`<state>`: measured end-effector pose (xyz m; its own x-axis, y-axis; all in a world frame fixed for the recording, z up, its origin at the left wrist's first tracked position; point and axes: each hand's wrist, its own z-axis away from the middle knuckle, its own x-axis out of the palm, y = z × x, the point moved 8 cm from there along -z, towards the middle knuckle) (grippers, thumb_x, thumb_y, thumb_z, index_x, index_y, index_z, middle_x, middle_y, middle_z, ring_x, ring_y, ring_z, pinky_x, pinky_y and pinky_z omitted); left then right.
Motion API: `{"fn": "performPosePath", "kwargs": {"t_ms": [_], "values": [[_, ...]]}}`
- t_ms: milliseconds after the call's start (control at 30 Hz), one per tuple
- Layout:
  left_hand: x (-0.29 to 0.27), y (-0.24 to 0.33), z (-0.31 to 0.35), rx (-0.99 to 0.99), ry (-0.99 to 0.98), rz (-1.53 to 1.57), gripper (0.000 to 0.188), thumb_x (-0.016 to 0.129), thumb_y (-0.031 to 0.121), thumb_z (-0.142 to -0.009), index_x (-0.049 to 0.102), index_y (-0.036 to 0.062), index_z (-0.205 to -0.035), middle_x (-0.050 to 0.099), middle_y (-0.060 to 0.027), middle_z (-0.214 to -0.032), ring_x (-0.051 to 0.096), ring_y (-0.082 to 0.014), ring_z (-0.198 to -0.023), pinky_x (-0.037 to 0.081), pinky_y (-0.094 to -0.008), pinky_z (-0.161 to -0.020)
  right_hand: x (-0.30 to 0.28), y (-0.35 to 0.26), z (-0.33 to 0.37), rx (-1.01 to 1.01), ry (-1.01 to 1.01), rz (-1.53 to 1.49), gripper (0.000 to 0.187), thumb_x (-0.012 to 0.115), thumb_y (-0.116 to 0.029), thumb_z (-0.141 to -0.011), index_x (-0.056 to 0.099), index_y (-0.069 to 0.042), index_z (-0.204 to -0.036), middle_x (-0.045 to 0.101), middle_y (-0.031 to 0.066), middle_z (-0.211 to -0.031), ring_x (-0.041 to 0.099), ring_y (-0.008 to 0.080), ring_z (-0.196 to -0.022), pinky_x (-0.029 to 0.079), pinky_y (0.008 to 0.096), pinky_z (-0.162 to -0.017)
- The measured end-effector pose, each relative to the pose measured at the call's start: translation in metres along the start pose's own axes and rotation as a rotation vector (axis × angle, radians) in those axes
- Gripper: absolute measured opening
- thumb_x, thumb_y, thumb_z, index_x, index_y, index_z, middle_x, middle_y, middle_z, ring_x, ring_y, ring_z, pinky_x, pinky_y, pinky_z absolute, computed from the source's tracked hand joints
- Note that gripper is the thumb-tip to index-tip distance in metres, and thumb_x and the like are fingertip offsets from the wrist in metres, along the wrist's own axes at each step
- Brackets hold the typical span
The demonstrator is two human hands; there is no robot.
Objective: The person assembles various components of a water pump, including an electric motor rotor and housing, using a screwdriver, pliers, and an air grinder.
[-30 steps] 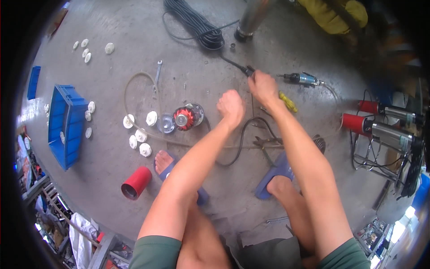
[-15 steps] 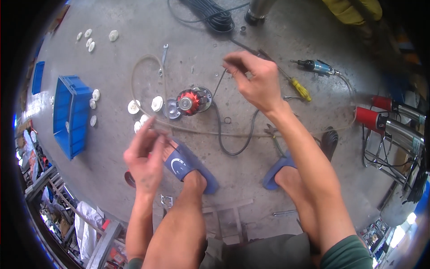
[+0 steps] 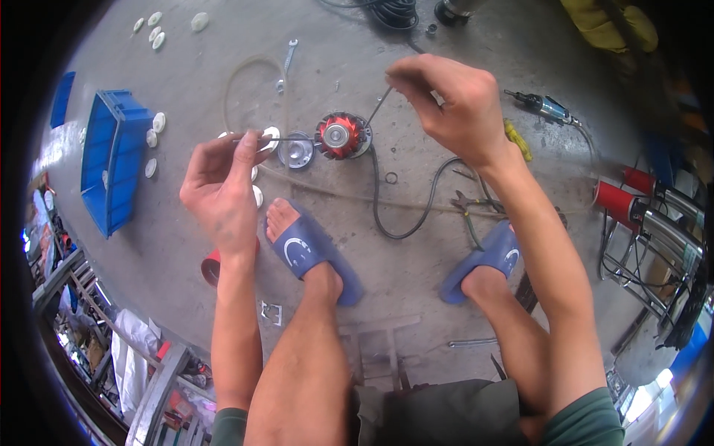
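Head: left grip (image 3: 224,182), right grip (image 3: 465,108) pinching dark strands (image 3: 296,139), possibly cord

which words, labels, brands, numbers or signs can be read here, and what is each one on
No words, brands or numbers can be read.
Left sandal: a white curved mark on the strap; the small marks by it are too blurred to read.
Right sandal: a white mark, too small to read.
Red finned part: no lettering I can make out.
Blue bin: likewise.
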<state>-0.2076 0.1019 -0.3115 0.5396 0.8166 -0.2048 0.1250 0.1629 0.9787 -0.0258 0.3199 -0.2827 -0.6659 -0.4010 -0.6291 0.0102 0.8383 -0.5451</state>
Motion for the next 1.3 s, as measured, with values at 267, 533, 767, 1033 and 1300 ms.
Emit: {"fn": "performPosePath", "kwargs": {"t_ms": [267,533,767,1033,1300], "values": [[0.006,-0.008,0.001,-0.019,0.041,0.008,0.009,0.078,0.001,-0.095,0.071,-0.0058,-0.094,0.078,-0.0125,-0.090,0.076,-0.0161,-0.080,0.062,-0.0283,-0.076,0.004,-0.003,0.000,-0.037,-0.065,0.002,0.014,0.078,0.001,-0.088,0.074,-0.003,-0.100,0.076,0.0116,-0.092,0.075,0.0286,-0.080,0.059,0.0353,-0.070],[0.002,-0.015,0.005,-0.051,-0.002,-0.091,0.012,0.073,0.002,-0.099,0.069,-0.0092,-0.102,0.078,-0.0181,-0.098,0.079,-0.0243,-0.091,0.065,-0.0340,-0.084,0.016,-0.025,0.002,-0.178,-0.208,0.043,0.020,0.069,0.000,-0.082,0.070,-0.003,-0.102,0.075,0.0105,-0.095,0.073,0.0313,-0.090,0.060,0.0411,-0.075],[0.011,-0.009,0.004,-0.017,0.006,-0.069,0.010,0.077,0.003,-0.096,0.072,-0.0058,-0.097,0.079,-0.0120,-0.091,0.076,-0.0160,-0.082,0.059,-0.0268,-0.078,0.024,-0.048,-0.015,-0.144,-0.384,0.115,0.009,0.067,-0.004,-0.083,0.059,-0.004,-0.082,0.064,0.0129,-0.073,0.070,0.0343,-0.075,0.056,0.0450,-0.065],[0.009,-0.013,0.006,-0.014,-0.013,-0.163,0.012,0.081,0.005,-0.094,0.072,-0.0039,-0.094,0.078,-0.0084,-0.090,0.074,-0.0125,-0.082,0.057,-0.0256,-0.076,0.034,-0.052,-0.017,-0.087,-0.420,0.361,0.022,0.071,-0.015,-0.089,0.056,-0.005,-0.076,0.064,0.0151,-0.062,0.068,0.0353,-0.060,0.052,0.0462,-0.054],[0.042,0.021,-0.004,0.221,-0.354,-0.271,0.011,0.081,-0.002,-0.085,0.077,-0.0031,-0.096,0.077,-0.0071,-0.090,0.073,-0.0121,-0.081,0.057,-0.0259,-0.077,0.034,-0.052,-0.016,-0.093,-0.409,0.389,0.027,0.072,-0.020,-0.092,0.056,-0.006,-0.076,0.064,0.0143,-0.060,0.069,0.0346,-0.059,0.052,0.0456,-0.052]]}}
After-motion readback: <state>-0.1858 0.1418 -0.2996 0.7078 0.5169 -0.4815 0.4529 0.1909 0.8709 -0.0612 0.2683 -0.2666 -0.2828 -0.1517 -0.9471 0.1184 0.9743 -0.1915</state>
